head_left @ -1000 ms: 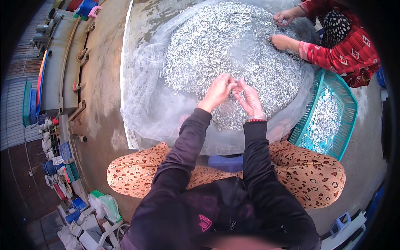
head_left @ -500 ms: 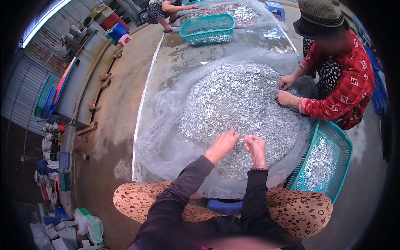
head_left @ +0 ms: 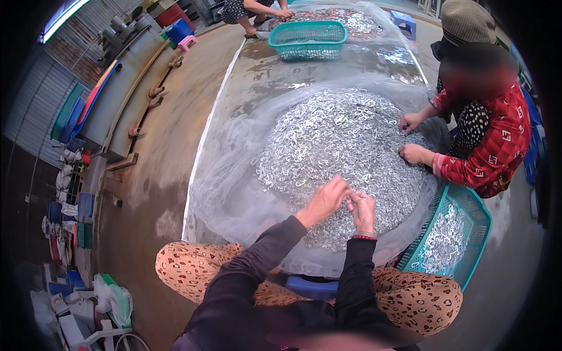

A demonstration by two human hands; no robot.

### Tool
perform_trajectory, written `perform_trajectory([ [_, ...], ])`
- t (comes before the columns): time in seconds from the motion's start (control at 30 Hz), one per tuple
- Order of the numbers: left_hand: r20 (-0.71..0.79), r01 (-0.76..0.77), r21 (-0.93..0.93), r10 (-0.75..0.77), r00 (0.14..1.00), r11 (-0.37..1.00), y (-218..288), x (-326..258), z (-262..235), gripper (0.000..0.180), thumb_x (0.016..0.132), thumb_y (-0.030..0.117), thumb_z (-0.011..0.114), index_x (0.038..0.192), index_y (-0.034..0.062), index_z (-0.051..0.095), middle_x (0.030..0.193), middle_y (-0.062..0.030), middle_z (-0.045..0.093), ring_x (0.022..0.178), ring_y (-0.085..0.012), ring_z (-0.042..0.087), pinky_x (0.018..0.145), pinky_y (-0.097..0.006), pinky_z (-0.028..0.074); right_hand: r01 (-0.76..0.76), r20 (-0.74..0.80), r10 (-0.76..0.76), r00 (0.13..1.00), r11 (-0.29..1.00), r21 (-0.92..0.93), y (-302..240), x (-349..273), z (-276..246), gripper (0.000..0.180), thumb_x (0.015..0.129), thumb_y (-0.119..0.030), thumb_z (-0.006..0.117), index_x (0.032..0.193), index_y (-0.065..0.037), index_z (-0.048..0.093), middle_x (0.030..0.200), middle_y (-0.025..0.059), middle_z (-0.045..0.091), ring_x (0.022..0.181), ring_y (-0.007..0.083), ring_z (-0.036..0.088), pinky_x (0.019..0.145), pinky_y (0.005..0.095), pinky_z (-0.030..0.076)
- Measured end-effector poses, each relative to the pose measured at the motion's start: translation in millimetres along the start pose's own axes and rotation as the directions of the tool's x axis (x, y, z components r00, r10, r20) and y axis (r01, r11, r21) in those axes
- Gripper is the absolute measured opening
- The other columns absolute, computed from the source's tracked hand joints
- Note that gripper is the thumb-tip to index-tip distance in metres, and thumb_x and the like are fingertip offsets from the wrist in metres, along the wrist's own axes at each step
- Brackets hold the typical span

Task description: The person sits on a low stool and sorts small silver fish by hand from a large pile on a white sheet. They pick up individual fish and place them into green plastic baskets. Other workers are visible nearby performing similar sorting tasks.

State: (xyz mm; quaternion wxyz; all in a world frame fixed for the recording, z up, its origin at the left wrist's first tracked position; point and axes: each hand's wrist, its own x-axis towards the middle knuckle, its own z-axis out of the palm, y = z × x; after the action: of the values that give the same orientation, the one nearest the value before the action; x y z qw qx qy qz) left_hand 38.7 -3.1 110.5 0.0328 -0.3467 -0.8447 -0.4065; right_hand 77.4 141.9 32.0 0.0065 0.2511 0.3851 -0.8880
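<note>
A wide pile of small silvery S-shaped pieces (head_left: 328, 134), perhaps metal hooks, is heaped on a sheet of fine white netting (head_left: 216, 175). Over its near part my left hand (head_left: 323, 200) and my right hand (head_left: 362, 212) meet at the fingertips. The fingers of both are pinched closed; whatever is between them is too small to make out. To the right of my knee, a green plastic basket (head_left: 485, 231) holds a smaller heap of similar silvery pieces.
Across the pile at right, a co-worker in a red patterned shirt (head_left: 497, 143) has both hands at its edge. Farther off stand another green basket (head_left: 307, 30), a second netted pile (head_left: 357, 22) and a crouching person (head_left: 257, 9). A metal trough (head_left: 134, 88) lines the left.
My hands have come together, the left one moving right until its fingertips meet the right's. The co-worker's head has tilted lower. The whole view has shifted slightly.
</note>
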Motion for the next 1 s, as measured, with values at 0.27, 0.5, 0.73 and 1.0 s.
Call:
perform_trajectory([
  [0.27, 0.291, 0.185, -0.167, -0.131, 0.948, 0.968, -30.8, 19.7, -7.0, 0.027, 0.086, 0.028, 0.057, 0.095, 0.0019, 0.059, 0.091, -0.0151, 0.058, 0.088, -0.0285, 0.058, 0.074, -0.038, 0.045, -0.229, 0.231, 0.104, 0.967, 0.747, 0.624, 11.7, -0.8, -16.9, 0.028, 0.092, -0.024, 0.054, 0.091, 0.004, 0.051, 0.091, 0.0154, 0.055, 0.100, 0.0293, 0.055, 0.097, 0.0471, 0.045],
  [0.5, 0.591, 0.062, 0.020, -0.062, 0.805, 0.998, 7.5, 40.8, -0.5, 0.030, 0.082, 0.014, 0.057, 0.110, 0.0060, 0.063, 0.094, -0.0163, 0.066, 0.083, -0.0231, 0.065, 0.075, -0.033, 0.051, -0.106, 0.041, 0.098, 0.994, 0.904, 0.414, 16.0, -2.4, 7.5, 0.045, 0.097, -0.036, 0.037, 0.109, 0.006, 0.049, 0.102, 0.0163, 0.056, 0.104, 0.0305, 0.054, 0.096, 0.0550, 0.041],
  [0.73, 0.192, 0.140, -0.049, -0.128, 0.973, 0.989, -47.3, 38.6, -26.2, 0.032, 0.085, 0.019, 0.058, 0.113, 0.0046, 0.061, 0.098, -0.0134, 0.067, 0.088, -0.0183, 0.065, 0.080, -0.031, 0.049, -0.333, 0.431, -0.036, 0.902, 0.577, 0.746, 7.4, -4.5, -3.0, 0.056, 0.098, -0.040, 0.022, 0.134, 0.001, 0.030, 0.133, 0.0224, 0.039, 0.129, 0.0397, 0.030, 0.104, 0.0608, 0.024],
  [1.0, 0.018, 0.577, 0.461, -0.657, 0.754, 0.674, -156.7, -87.0, 45.3, 0.057, 0.068, 0.023, 0.077, 0.119, 0.0106, 0.052, 0.089, -0.0194, 0.063, 0.077, -0.0264, 0.065, 0.072, -0.037, 0.050, -0.332, 0.523, -0.217, 0.824, 0.563, 0.757, -38.1, 0.9, -72.3, 0.034, 0.092, -0.022, 0.048, 0.110, 0.006, 0.051, 0.099, 0.0181, 0.057, 0.092, 0.0289, 0.052, 0.075, 0.0350, 0.045],
])
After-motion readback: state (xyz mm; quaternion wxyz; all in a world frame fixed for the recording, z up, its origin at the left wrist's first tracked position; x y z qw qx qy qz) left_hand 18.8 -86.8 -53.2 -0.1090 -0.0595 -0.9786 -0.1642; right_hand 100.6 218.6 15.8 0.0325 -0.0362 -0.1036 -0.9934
